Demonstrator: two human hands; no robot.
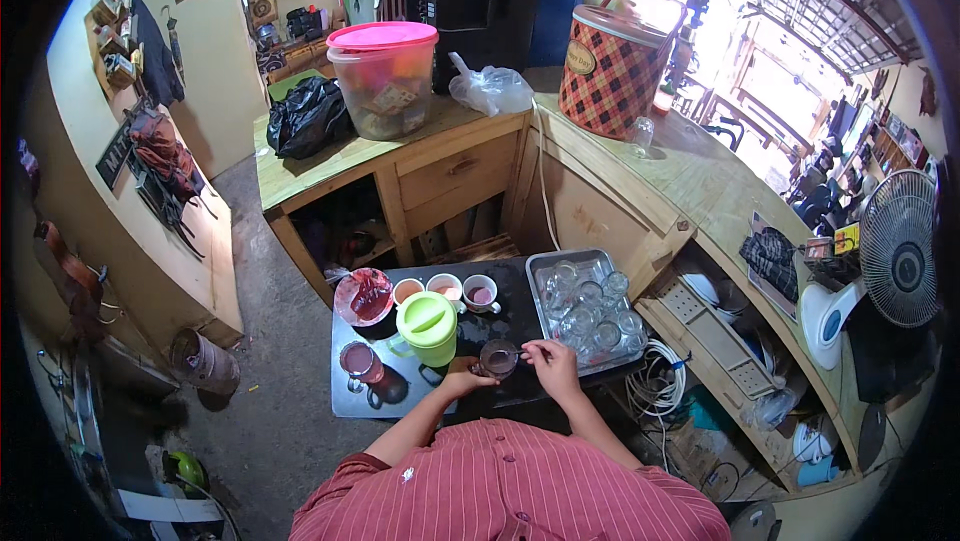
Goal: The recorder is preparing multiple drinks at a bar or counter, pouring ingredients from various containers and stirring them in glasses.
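Note:
My left hand (466, 378) is closed on a small glass (499, 359) holding a dark purplish drink, over the near part of the low table. My right hand (552, 365) pinches a spoon (521, 351) whose lower end is inside that glass. Left of the glass stands a green lidded pitcher (427, 329). A glass mug of reddish-purple drink (361, 363) sits farther left. Behind the pitcher are a cup of orange-brown powder (408, 290), a cup of pale pink contents (445, 287) and a cup of purple powder (481, 293).
A metal tray of upturned glasses (612, 356) lies to the right. At the far left of the table is a plastic container with red contents (364, 297). The wooden counter (470, 137) carries a pink-lidded bucket (382, 81), a plaid cooler (612, 76) and a fan (897, 246).

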